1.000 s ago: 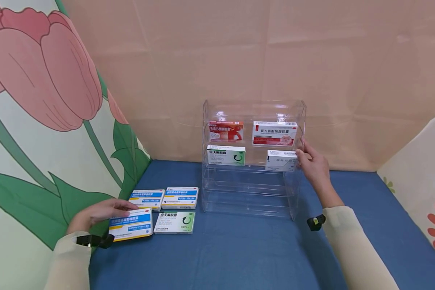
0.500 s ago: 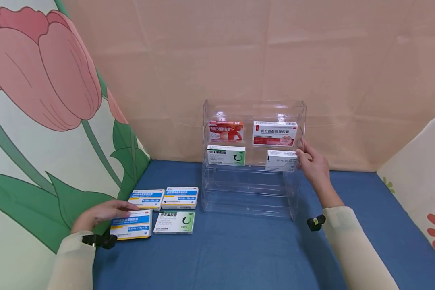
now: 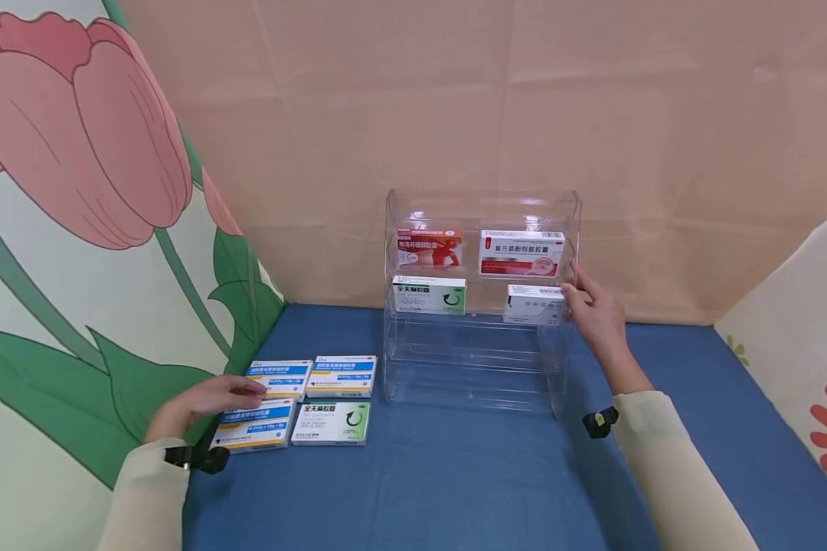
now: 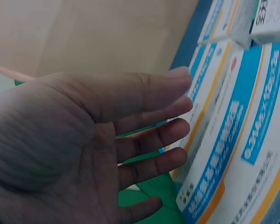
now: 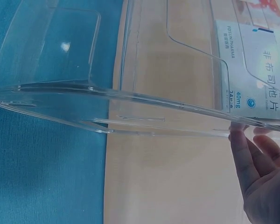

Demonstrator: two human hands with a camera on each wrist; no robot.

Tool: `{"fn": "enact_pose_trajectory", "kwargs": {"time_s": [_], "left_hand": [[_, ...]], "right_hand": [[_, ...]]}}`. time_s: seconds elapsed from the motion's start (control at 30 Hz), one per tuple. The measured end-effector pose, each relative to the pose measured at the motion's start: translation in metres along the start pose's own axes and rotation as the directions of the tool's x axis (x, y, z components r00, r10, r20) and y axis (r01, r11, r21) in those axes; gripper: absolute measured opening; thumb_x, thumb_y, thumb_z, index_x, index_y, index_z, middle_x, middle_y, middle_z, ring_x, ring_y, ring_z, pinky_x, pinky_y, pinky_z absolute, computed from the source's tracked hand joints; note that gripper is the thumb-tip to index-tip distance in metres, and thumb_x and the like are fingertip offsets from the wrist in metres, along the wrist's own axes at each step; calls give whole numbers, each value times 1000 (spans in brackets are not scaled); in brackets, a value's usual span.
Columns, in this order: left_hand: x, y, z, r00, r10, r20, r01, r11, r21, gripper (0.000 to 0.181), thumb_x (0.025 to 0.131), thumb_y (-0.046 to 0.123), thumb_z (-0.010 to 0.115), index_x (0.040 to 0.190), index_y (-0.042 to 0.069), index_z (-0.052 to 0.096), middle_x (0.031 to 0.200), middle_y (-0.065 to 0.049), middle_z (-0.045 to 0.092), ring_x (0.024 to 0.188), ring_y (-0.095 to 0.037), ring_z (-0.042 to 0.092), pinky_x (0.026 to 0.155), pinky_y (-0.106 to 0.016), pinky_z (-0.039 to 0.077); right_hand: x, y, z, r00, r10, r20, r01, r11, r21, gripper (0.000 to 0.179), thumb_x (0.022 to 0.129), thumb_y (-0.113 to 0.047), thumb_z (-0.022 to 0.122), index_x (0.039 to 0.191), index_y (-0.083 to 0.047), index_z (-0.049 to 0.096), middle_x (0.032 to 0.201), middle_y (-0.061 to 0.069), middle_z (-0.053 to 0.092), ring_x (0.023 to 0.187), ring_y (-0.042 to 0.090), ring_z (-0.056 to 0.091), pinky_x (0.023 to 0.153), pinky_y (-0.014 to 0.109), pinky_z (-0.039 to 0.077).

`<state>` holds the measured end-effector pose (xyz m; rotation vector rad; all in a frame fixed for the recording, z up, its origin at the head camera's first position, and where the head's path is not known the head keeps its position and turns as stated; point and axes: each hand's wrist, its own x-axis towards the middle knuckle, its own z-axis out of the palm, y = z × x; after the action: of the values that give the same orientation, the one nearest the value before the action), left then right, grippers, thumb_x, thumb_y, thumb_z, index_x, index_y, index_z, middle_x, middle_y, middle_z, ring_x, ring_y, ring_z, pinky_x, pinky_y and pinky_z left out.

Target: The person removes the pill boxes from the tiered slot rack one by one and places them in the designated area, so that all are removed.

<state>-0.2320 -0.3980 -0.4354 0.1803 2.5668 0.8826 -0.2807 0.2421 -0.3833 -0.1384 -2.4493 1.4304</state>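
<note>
My left hand point(image 3: 210, 402) is at the left of the table, its fingers extended and apart with nothing held. Just beside it lies a white, blue and yellow medicine box point(image 3: 253, 425), flat on the cloth; in the left wrist view the same box point(image 4: 242, 140) is right of the fingertips. Two like boxes, one left point(image 3: 279, 377) and one right point(image 3: 341, 376), lie behind it. A white and green box point(image 3: 331, 423) completes the cluster. My right hand point(image 3: 596, 310) grips the right side edge of a clear tiered display rack point(image 3: 472, 386) between thumb and fingers.
On the rack's upper tiers stand a red box point(image 3: 429, 249), a white and red box point(image 3: 521, 254), a white and green box point(image 3: 429, 296) and a pale box point(image 3: 532, 305). A blue cloth point(image 3: 441, 490) covers the table, with a tan backdrop point(image 3: 331, 153) behind.
The front left medicine box has gone from tilted up in my left hand to lying flat, let go. The left hand has shifted slightly right. My right hand keeps its grip on the rack.
</note>
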Motion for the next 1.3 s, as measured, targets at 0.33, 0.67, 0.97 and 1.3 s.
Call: {"fn": "enact_pose_trajectory", "kwargs": {"time_s": [0.33, 0.67, 0.97, 1.3], "left_hand": [[5, 43, 8, 995, 47, -83, -42, 997, 69, 55, 94, 32, 71, 135, -2, 60, 128, -27, 58, 104, -31, 57, 83, -38, 51], [14, 95, 23, 962, 164, -217, -141, 983, 116, 50, 94, 37, 69, 134, 7, 64, 137, -23, 56, 121, -40, 52, 95, -53, 48], [24, 138, 37, 930, 258, -262, -232, 964, 128, 47, 96, 36, 69, 134, 9, 64, 140, -18, 58, 127, -40, 52, 103, -59, 45], [32, 179, 48, 915, 297, -273, -284, 955, 85, 48, 95, 36, 70, 137, 15, 63, 139, -11, 60, 125, -36, 56, 99, -54, 50]], "right_hand": [[0, 0, 1, 1000, 6, -4, -6, 1000, 5, 59, 104, -49, 50, 158, -38, 29, 149, 15, 52, 125, 36, 61, 94, 44, 56], [1, 2, 3, 1000, 22, -5, -22, 1000, 12, 57, 104, -49, 50, 157, -42, 28, 147, 13, 52, 122, 35, 61, 94, 45, 56], [2, 2, 3, 1000, 10, -9, -10, 1000, 9, 57, 104, -49, 50, 157, -40, 31, 146, 13, 54, 118, 32, 63, 89, 34, 58], [1, 1, 2, 1000, 0, -23, 0, 1000, -11, 58, 104, -49, 50, 157, -36, 33, 144, 14, 56, 117, 33, 64, 75, 17, 55]]}}
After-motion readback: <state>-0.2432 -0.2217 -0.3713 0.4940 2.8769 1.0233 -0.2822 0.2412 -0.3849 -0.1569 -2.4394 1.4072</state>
